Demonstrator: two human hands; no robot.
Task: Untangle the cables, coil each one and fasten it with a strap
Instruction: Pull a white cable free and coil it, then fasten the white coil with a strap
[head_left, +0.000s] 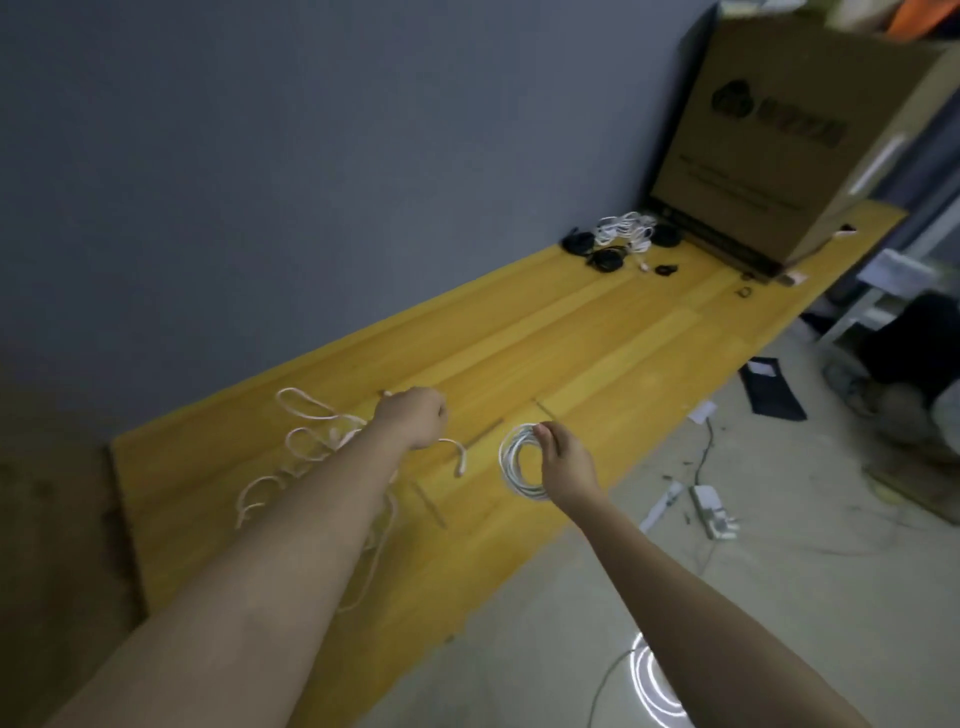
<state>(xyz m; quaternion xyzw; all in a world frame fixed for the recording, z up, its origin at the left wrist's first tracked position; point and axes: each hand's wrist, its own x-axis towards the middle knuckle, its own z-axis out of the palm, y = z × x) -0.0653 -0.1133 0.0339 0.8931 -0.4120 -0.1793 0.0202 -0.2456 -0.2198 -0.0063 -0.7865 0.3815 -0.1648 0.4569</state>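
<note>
Head view: the right hand pinches a finished white cable coil at lower centre, not visibly strapped. The left hand fists over the loose pinkish cable on the yellow wooden tabletop. Bundled cables lie upper right. The brown cardboard box print is unreadable.

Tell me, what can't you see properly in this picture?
- Left hand, head view: its fingers curl away, so what they grip is hidden.
- Pink cable: the left forearm covers part of it.
- Far cable pile: too small to count.
- Cardboard box: print blurred, top cut off by the edge.
</note>
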